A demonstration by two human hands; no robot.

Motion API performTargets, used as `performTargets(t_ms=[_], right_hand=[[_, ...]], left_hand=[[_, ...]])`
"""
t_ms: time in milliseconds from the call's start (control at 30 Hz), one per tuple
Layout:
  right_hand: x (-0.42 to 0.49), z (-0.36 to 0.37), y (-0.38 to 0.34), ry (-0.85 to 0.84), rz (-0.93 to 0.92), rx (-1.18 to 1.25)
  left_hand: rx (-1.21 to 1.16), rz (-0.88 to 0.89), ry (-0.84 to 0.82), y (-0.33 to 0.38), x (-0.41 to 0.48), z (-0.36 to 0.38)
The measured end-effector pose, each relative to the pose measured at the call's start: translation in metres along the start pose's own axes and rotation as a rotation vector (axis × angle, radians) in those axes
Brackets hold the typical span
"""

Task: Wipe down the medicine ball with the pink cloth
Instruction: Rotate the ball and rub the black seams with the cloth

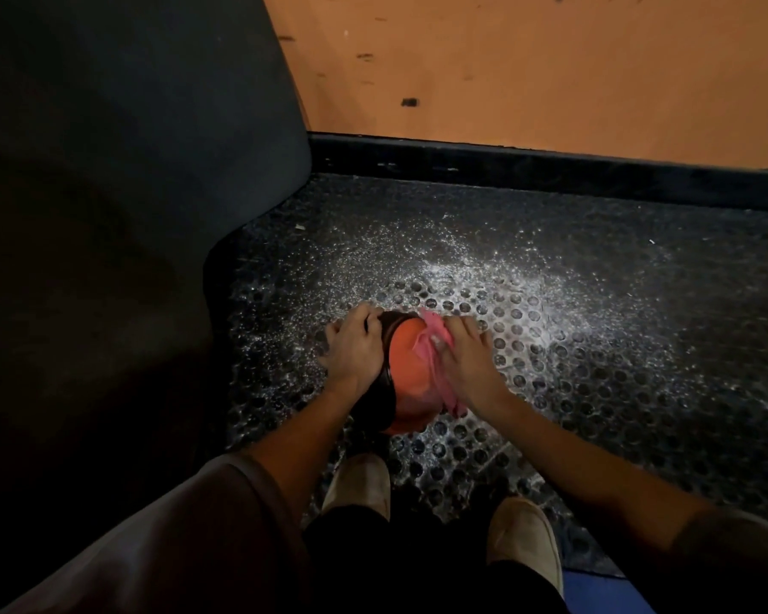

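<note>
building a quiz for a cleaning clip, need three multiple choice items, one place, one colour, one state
1. Where is the pink cloth? A) in the left hand B) on the medicine ball, under the right hand C) apart from both hands
2. The ball's colours? A) blue and white B) green C) orange and black
3. What is the left hand doing? A) resting on the ball B) holding the cloth C) hanging free
B, the right hand presses it against the ball; C, an orange panel meets a black one; A, its fingers lie spread on the black side.
</note>
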State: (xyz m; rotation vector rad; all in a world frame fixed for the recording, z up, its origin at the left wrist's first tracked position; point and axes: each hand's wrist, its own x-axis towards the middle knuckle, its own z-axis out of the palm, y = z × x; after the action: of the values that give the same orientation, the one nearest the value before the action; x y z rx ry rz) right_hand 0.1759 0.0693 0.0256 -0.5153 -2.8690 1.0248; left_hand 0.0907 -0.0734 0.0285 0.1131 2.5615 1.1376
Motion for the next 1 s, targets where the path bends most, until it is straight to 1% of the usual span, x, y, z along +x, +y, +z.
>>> performTargets(t_ms=[67,167,200,233,300,333,367,400,433,500,533,567,600,667,700,733,767,833,900,933,967,1000], right_hand=[[0.000,0.004,-0.011,0.030,0.016,0.012],[-0.003,0.015,-0.020,-0.033,-0.129,-0.129],[-0.002,0.012,-0.018,-0.046,-0.120,-0.134],[-0.001,0.006,-0.013,-0.038,-0.066,-0.095],[0.003,-0.002,0.000,-0.002,0.116,0.052],[0.005,-0.001,0.005,0.017,0.172,0.099],[0.005,0.002,0.005,0.032,0.187,0.130],[0.005,0.007,0.002,0.048,0.155,0.150],[0.004,0.012,-0.004,0.050,0.082,0.142],[0.003,0.014,-0.011,0.001,-0.056,0.061],[0.003,0.013,-0.011,-0.023,-0.077,0.040],[0.003,0.013,-0.008,-0.033,-0.052,0.048],[0.003,0.012,-0.004,-0.033,0.020,0.081],[0.009,0.011,0.002,-0.044,0.226,0.177],[0.012,0.012,0.003,-0.044,0.294,0.214],[0.015,0.015,0.001,-0.033,0.310,0.232],[0.016,0.017,-0.003,-0.014,0.272,0.223],[0.013,0.021,-0.011,0.004,0.122,0.167],[0.005,0.027,-0.011,-0.008,-0.007,0.135],[0.002,0.030,-0.008,-0.009,-0.015,0.151],[0.000,0.030,-0.004,0.006,0.020,0.200],[0.001,0.030,-0.003,0.029,0.093,0.269]], left_hand=[[0.011,-0.039,0.026,0.006,-0.001,0.002],[0.027,-0.055,0.027,0.007,0.001,0.002],[0.022,-0.050,0.019,0.005,0.001,0.002],[0.020,-0.041,0.013,0.004,0.001,0.002],[0.007,-0.029,0.013,0.001,-0.002,0.004],[0.003,-0.027,0.022,0.002,-0.003,0.005],[0.007,-0.027,0.032,0.003,-0.004,0.006],[0.013,-0.028,0.041,0.004,-0.004,0.005],[0.017,-0.034,0.045,0.005,-0.003,0.004],[0.012,-0.056,0.032,0.001,0.001,0.002],[0.003,-0.058,0.028,-0.002,0.002,0.000],[-0.009,-0.051,0.021,-0.006,0.002,-0.001],[-0.016,-0.032,0.013,-0.009,0.001,-0.002],[0.008,-0.002,0.007,-0.009,-0.001,-0.003],[0.039,0.001,0.006,-0.007,0.000,-0.003],[0.081,0.010,0.007,-0.003,0.001,-0.004],[0.132,0.031,0.014,-0.001,0.002,-0.004],[0.218,0.109,0.013,0.000,0.003,-0.006],[0.212,0.157,-0.029,-0.010,0.003,-0.010],[0.197,0.160,-0.046,-0.018,0.002,-0.011],[0.180,0.162,-0.053,-0.023,0.000,-0.013],[0.164,0.162,-0.054,-0.026,-0.002,-0.014]])
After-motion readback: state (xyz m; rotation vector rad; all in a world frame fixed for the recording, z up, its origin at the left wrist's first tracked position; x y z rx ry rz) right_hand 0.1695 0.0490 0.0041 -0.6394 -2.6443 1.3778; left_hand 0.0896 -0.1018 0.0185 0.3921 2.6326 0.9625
